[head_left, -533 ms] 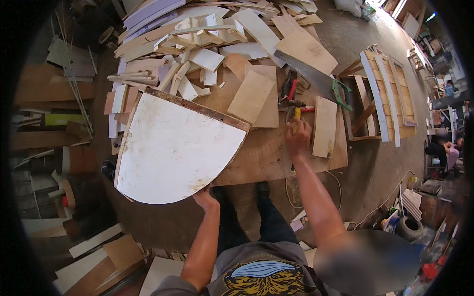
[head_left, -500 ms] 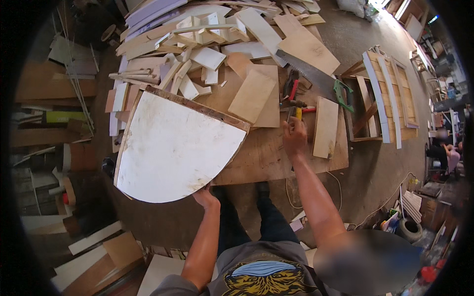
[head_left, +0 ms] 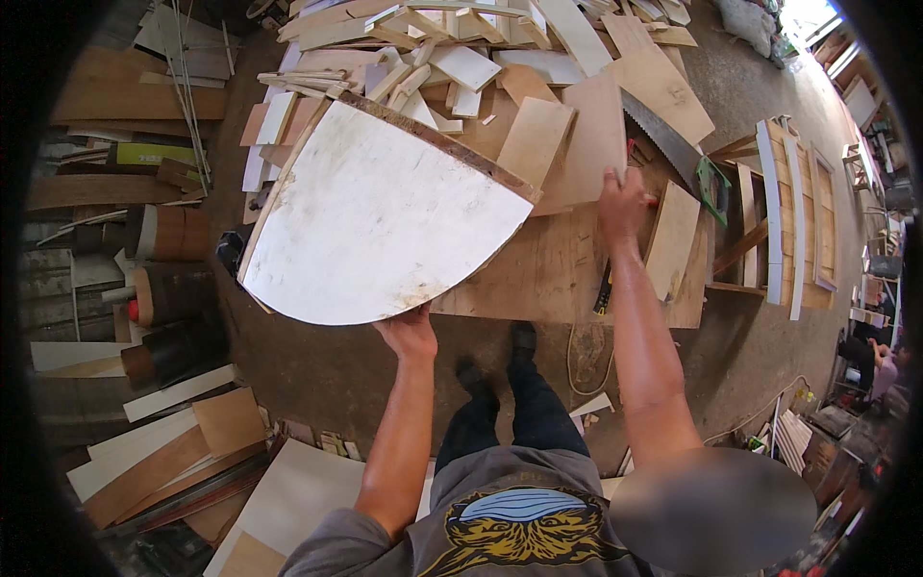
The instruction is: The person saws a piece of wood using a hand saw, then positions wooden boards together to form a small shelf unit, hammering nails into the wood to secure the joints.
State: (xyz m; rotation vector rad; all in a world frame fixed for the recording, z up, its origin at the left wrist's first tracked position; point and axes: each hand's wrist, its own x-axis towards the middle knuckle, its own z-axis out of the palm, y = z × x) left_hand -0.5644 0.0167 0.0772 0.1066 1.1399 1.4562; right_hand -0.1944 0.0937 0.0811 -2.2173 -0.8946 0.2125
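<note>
Left hand [head_left: 409, 335] at the curved near edge of the white panel [head_left: 385, 216]; fingers go underneath, can't tell how far closed. Panel sits over the left of the worktable [head_left: 519, 279]. Right hand [head_left: 623, 202] out beyond, fingers closed on right edge of a thin plywood board [head_left: 591, 135]. Handsaw [head_left: 663, 135] just right of board. Offcut pile [head_left: 464, 67] farthest.

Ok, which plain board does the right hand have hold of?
The pinkish board between the saw on its right and the paler board on its left; only this one has its edge in the right hand.
</note>
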